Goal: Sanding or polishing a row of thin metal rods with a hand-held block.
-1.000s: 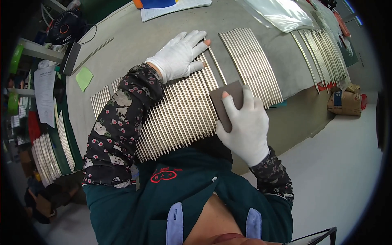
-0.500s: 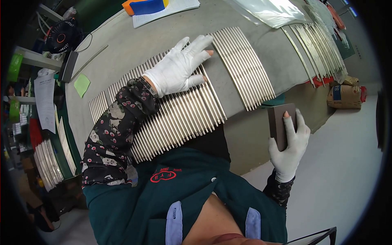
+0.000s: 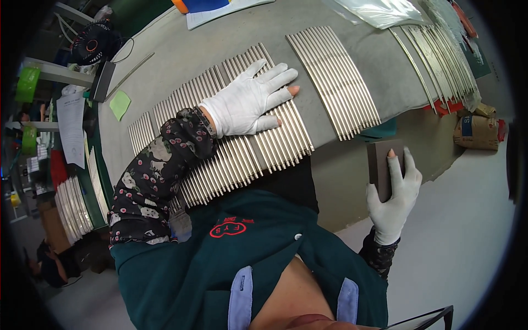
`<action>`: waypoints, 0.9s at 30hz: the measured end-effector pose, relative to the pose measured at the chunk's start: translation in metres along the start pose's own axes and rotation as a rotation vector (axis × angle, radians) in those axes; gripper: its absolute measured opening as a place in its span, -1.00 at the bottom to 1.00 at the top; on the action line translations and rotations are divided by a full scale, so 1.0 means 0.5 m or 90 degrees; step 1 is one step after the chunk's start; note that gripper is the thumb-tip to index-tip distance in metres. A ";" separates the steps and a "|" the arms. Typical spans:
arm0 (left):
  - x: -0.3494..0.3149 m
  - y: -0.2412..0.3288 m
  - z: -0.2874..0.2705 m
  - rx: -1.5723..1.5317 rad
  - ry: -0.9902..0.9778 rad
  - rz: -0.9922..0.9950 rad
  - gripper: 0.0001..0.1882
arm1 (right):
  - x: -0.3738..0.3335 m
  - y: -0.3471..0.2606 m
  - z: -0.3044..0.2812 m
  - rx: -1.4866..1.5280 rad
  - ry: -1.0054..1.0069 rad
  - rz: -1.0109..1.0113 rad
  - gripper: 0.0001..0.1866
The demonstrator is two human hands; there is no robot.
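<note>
My left hand [image 3: 247, 102], in a white glove with some fingertips bare, lies flat with spread fingers on a row of slim shiny metal rods [image 3: 220, 179]. Under and beside its fingers, a group of rods [image 3: 286, 137] stands a narrow gap apart from the rest of the row. Off the table's near right edge, my right hand [image 3: 397, 201], also gloved, grips a brown-grey rectangular block [image 3: 380, 165], fingers on its face and thumb at its side. To the right of my left hand lies a separate set of parallel rods [image 3: 335, 82].
More rods [image 3: 440, 66] lie at the table's far right, near clear plastic bags [image 3: 379, 12]. Papers [image 3: 225, 14] lie at the back. A green note [image 3: 119, 104], a long dark bar [image 3: 103, 81] and a small fan [image 3: 92, 44] are at the left. A brown sack [image 3: 477, 132] stands beyond.
My left hand has slid a little to the right, and a gap has widened between the rods under it and the rest of the row. My right hand keeps hold of the block. The view has shifted slightly.
</note>
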State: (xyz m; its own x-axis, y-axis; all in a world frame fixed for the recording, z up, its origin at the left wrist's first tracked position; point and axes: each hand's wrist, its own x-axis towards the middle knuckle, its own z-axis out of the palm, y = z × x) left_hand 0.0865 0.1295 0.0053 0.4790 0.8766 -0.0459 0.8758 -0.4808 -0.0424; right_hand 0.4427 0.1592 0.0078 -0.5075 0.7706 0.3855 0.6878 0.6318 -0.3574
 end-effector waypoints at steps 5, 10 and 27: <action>0.046 0.013 0.003 0.013 0.035 -0.021 -0.29 | -0.003 -0.006 0.005 0.020 -0.006 -0.012 -0.27; 0.070 0.016 0.002 0.006 0.053 -0.021 -0.29 | -0.007 -0.026 0.003 0.036 -0.035 -0.029 -0.24; 0.016 0.015 -0.017 -0.011 -0.006 -0.019 -0.26 | 0.008 -0.026 0.003 0.024 -0.039 -0.010 -0.26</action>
State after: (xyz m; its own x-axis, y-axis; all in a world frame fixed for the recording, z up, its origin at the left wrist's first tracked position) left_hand 0.0976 0.1332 0.0134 0.4528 0.8900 -0.0538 0.8903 -0.4546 -0.0271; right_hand 0.4307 0.1543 0.0128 -0.5497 0.7638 0.3383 0.6607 0.6453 -0.3835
